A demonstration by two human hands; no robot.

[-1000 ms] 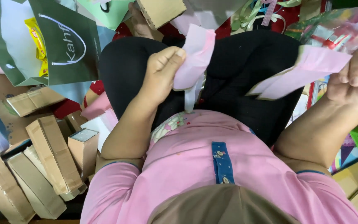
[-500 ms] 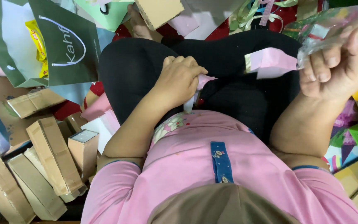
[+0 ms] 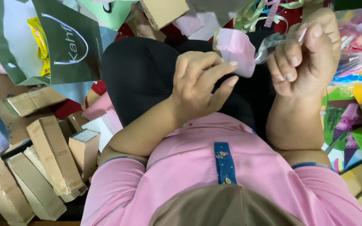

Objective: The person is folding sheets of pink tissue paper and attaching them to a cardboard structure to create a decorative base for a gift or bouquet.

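Two hands work close above my lap, and both have drawn in towards each other since a moment ago; nearest me is my pink shirt point(image 3: 231, 167) with its blue placket, then my dark trousers point(image 3: 147, 79) under everything; my left hand point(image 3: 197, 86) sits over them with the fingers partly spread, the thumb and forefinger tips coming up against the lower edge of the pink paper piece point(image 3: 236, 49); a second ago that hand gripped a long strip of pink paper, and half a second ago it was balled shut over it, so the fingers have just loosened and gone back to the pink piece; my right hand point(image 3: 304, 58), a second ago far out at the edge with a broad flat pink sheet, now stands just beside the left, curled into a fist and pinching a crinkled bit of clear plastic film point(image 3: 273, 42) that touches the pink piece; what was spread wide is now a small bunched lump held between the two hands, which I judge to mean the folding or wrapping is closing down on itself; farther out, brown cardboard boxes point(image 3: 51, 155) lie heaped at my left, a dark green paper bag point(image 3: 70, 42) leans beyond them, and coloured packets point(image 3: 357, 92) and ribbons point(image 3: 260, 12) pile up on the far right.
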